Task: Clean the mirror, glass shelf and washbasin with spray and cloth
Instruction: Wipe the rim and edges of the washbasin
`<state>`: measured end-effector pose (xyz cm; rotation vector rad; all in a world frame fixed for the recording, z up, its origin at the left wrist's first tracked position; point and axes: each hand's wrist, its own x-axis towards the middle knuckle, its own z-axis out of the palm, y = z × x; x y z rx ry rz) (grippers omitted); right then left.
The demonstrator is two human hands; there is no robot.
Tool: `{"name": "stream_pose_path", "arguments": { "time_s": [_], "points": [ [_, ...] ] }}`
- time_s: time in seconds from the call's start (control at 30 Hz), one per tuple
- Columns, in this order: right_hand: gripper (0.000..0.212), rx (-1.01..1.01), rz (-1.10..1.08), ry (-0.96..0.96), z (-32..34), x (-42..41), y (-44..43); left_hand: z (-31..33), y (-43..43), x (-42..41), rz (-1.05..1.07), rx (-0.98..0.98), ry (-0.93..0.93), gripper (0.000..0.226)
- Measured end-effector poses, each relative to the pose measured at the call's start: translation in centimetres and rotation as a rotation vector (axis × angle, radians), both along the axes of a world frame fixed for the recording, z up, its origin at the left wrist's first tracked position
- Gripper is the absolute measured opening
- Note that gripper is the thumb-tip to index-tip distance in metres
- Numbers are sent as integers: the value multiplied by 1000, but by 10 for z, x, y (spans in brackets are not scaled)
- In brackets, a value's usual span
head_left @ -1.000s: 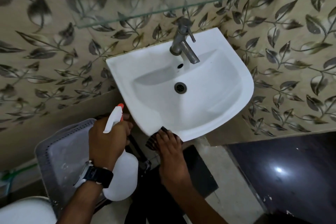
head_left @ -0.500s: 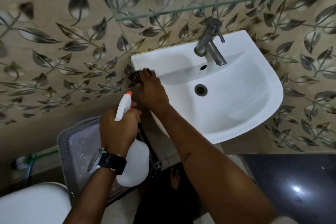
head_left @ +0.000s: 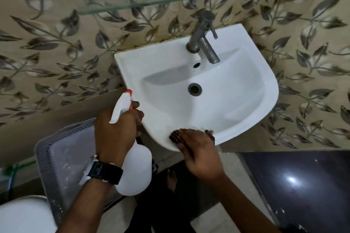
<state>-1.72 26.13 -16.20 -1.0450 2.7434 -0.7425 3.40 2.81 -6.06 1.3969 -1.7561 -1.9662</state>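
A white washbasin [head_left: 236, 89] hangs on the leaf-patterned wall, with a metal tap [head_left: 203, 38] at its back and a drain [head_left: 194, 89] in the bowl. My right hand [head_left: 197, 149] presses a dark striped cloth [head_left: 175, 135] flat on the basin's front rim. My left hand [head_left: 115, 130], wearing a black watch, grips a white spray bottle [head_left: 136, 172] with an orange nozzle just left of the basin. A glass shelf [head_left: 170, 0] runs along the wall above the tap. No mirror is in view.
A grey perforated plastic basket [head_left: 56, 155] stands below left of the basin. A white rounded object [head_left: 22, 215] fills the bottom left corner. A glossy dark surface [head_left: 303, 185] lies at the bottom right. Pale floor tiles [head_left: 227, 213] show under my arms.
My right hand slid the cloth from the basin's left back corner along the rim down to its front edge. The left hand with the spray bottle stayed beside the basin.
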Motion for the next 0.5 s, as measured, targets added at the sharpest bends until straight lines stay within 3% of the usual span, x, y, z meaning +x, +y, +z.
{"name": "stream_pose_path", "arguments": {
  "time_s": [0.2,0.27,0.43,0.5],
  "points": [
    [33,34,70,73,-5,-67,102,30,27,-27,-23,51,77,36],
    [33,67,-15,65,-1,-105,134,33,35,-33,-73,29,88,45],
    [39,11,-339,38,7,-200,196,22,50,-51,-121,121,60,27],
    [41,36,-351,15,7,-236,201,21,61,-54,-135,95,89,43]
  ]
}}
